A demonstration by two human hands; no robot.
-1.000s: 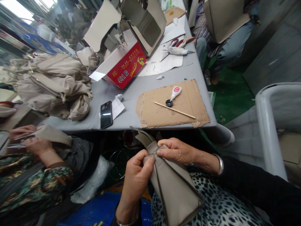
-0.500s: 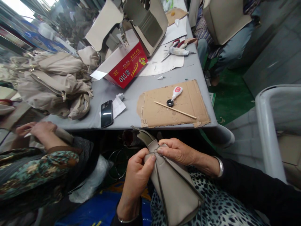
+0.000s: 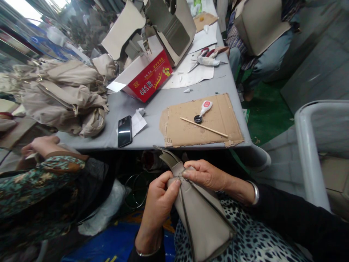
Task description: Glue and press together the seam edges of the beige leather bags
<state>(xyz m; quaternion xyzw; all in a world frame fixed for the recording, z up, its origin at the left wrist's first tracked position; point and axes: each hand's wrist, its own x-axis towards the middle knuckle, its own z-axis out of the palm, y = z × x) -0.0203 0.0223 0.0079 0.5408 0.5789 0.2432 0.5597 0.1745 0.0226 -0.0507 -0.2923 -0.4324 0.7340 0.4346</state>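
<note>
A beige leather bag rests on my lap below the table edge. My left hand is closed on its upper left corner, thumb pressed against the seam. My right hand is closed on the same corner from the right, fingertips pinching beside a small metal fitting. A strap end of the bag sticks up past my fingers. Both hands touch each other at the pinch.
The grey table holds a cardboard sheet with a glue bottle and a wooden stick, a phone, a red box, scissors and piled beige bags. A co-worker's sleeve is left; a grey bin right.
My hands and the bag have hardly moved. The co-worker's arm on the left has swung toward the left and downward, hiding the beige piece it held.
</note>
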